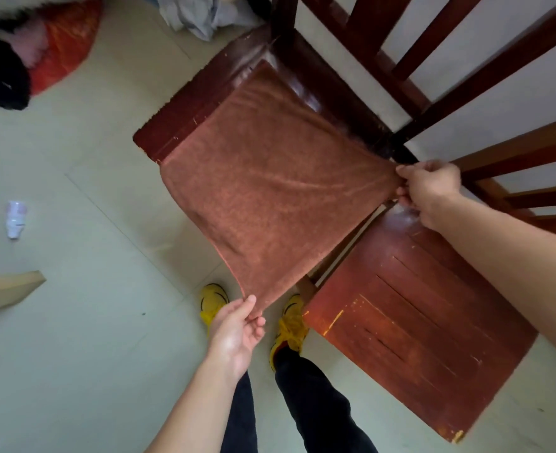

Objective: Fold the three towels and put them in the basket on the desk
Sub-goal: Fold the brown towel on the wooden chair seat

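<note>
Head view. Brown towel [270,191]: spread out, far end lying on a dark wooden chair seat [204,93], near end held up off it. My left grip [234,335]: pinched on the near corner. My right grip [430,188]: clamped on the right-hand corner.
</note>
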A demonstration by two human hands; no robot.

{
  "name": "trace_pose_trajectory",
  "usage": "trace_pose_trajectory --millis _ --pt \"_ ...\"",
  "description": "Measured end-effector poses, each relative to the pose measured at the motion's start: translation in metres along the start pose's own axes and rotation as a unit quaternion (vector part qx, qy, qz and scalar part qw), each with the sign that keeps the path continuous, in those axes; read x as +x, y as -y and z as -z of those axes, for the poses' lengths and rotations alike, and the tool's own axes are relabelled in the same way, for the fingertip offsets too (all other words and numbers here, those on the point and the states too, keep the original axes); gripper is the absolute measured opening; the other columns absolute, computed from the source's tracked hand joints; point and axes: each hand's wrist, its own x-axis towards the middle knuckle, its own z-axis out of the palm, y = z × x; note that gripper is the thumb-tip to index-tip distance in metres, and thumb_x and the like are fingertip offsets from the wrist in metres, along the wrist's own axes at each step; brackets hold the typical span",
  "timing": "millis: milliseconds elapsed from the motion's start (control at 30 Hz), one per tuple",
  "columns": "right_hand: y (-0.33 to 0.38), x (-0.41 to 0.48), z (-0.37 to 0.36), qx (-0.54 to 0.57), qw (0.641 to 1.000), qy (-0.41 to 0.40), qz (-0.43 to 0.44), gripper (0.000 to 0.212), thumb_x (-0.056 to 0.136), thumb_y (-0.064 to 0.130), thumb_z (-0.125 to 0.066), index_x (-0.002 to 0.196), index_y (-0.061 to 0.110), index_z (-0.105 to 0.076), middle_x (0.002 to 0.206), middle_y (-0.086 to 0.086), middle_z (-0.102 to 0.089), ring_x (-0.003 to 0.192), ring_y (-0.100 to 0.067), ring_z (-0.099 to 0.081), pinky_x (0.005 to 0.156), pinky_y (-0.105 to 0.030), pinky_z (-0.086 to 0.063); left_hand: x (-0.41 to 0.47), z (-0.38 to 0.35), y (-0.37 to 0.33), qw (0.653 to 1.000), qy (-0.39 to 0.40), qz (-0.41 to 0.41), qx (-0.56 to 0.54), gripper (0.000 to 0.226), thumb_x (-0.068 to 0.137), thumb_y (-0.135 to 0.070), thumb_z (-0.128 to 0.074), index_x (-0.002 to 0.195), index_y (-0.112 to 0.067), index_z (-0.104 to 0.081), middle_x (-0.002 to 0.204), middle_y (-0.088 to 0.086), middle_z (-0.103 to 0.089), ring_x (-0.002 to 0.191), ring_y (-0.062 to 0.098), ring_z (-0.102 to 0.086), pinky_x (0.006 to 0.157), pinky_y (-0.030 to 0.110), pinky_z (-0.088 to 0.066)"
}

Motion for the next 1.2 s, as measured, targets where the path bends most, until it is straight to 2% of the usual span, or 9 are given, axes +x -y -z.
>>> trace_pose_trajectory --millis 167,300,600,767,867,967,1067,1133,1200 --pt "0.065 -0.031 -0.022 -0.042 0.992 0.046 0.108 0.013 0.092 0.013 -0.063 0.082 0.020 -0.057 0.065 -0.004 -0.057 0.039 -0.010 -0.050 0.040 -0.022 -0.044 -0.034 0.006 -0.058 0.996 -0.009 -0.083 -0.010 0.013 0.092 -0.005 -0.059 0.102 -0.013 -0.056 0.075 0.010 -0.056 0.054 0.016 -0.050 0.047 0.025 -0.040" --pt "0.114 -0.039 -0.060 -0.055 0.988 0.093 0.106 0.019 0.090 0.019 -0.068 0.072 0.021 -0.062 0.064 -0.002 -0.061 0.041 -0.007 -0.055 0.040 -0.019 -0.046 -0.033 0.016 -0.116 0.995 -0.020 -0.091 -0.028 0.009 0.094 -0.005 -0.054 0.097 -0.013 -0.057 0.072 0.007 -0.053 0.056 0.015 -0.048 0.041 0.021 -0.042" --pt "0.170 -0.021 -0.170 -0.094 0.987 0.092 0.088 0.018 0.088 0.022 -0.071 0.074 0.019 -0.059 0.068 -0.007 -0.071 0.046 -0.010 -0.066 0.034 -0.015 -0.037 0.034 0.025 -0.220 0.997 -0.054 0.020 -0.047 0.009 0.095 -0.009 -0.051 0.087 -0.007 -0.055 0.068 0.003 -0.052 0.051 0.009 -0.050 0.036 0.015 -0.039" --pt "0.177 -0.006 -0.224 -0.118 0.987 0.095 0.061 0.009 0.092 0.018 -0.065 0.087 0.016 -0.057 0.066 -0.006 -0.068 0.041 -0.008 -0.063 0.034 -0.014 -0.039 0.070 0.027 -0.254 0.992 -0.081 0.062 -0.070 0.018 0.095 -0.006 -0.044 0.079 -0.006 -0.053 0.068 0.003 -0.050 0.034 0.007 -0.051 0.035 0.012 -0.037" --pt "0.177 0.003 -0.244 -0.120 0.986 0.108 0.036 0.013 0.092 0.022 -0.065 0.085 0.018 -0.055 0.077 -0.007 -0.071 0.049 -0.010 -0.067 0.038 -0.017 -0.044 0.084 0.023 -0.270 0.988 -0.089 0.071 -0.103 0.015 0.096 -0.007 -0.041 0.089 -0.004 -0.054 0.075 0.004 -0.056 0.054 0.009 -0.056 0.038 0.016 -0.041" --pt "0.176 0.009 -0.249 -0.086 0.990 0.114 0.019 0.018 0.090 0.030 -0.068 0.084 0.022 -0.053 0.088 -0.008 -0.071 0.071 -0.016 -0.071 0.050 -0.024 -0.052 0.086 0.011 -0.290 0.981 -0.149 -0.011 -0.120 0.007 0.096 -0.008 -0.046 0.096 -0.007 -0.053 0.083 0.011 -0.062 0.064 0.016 -0.061 0.046 0.021 -0.046" --pt "0.166 0.015 -0.246 -0.087 0.993 0.051 0.057 0.013 0.086 0.027 -0.070 0.082 0.026 -0.057 0.088 -0.005 -0.071 0.074 -0.017 -0.070 0.060 -0.031 -0.058 0.081 -0.014 -0.311 0.963 -0.180 -0.196 0.040 0.014 0.087 -0.003 -0.056 0.080 -0.015 -0.056 0.074 0.008 -0.061 0.058 0.018 -0.058 0.046 0.022 -0.043" --pt "0.157 0.017 -0.241 -0.171 0.975 0.004 0.141 0.007 0.082 0.027 -0.070 0.085 0.025 -0.064 0.083 0.003 -0.069 0.080 -0.017 -0.069 0.079 -0.035 -0.057 0.077 -0.031 -0.319 0.924 -0.132 -0.295 0.205 0.012 0.084 -0.008 -0.065 0.078 -0.018 -0.061 0.070 0.004 -0.062 0.059 0.016 -0.058 0.055 0.024 -0.044" --pt "0.151 0.011 -0.238 -0.259 0.942 0.013 0.213 0.012 0.085 0.024 -0.068 0.097 0.023 -0.069 0.088 0.008 -0.065 0.086 -0.012 -0.062 0.085 -0.027 -0.050 0.077 -0.042 -0.321 0.868 -0.071 -0.318 0.374 0.009 0.079 -0.019 -0.074 0.080 -0.019 -0.065 0.069 -0.002 -0.064 0.062 0.010 -0.059 0.059 0.022 -0.043"
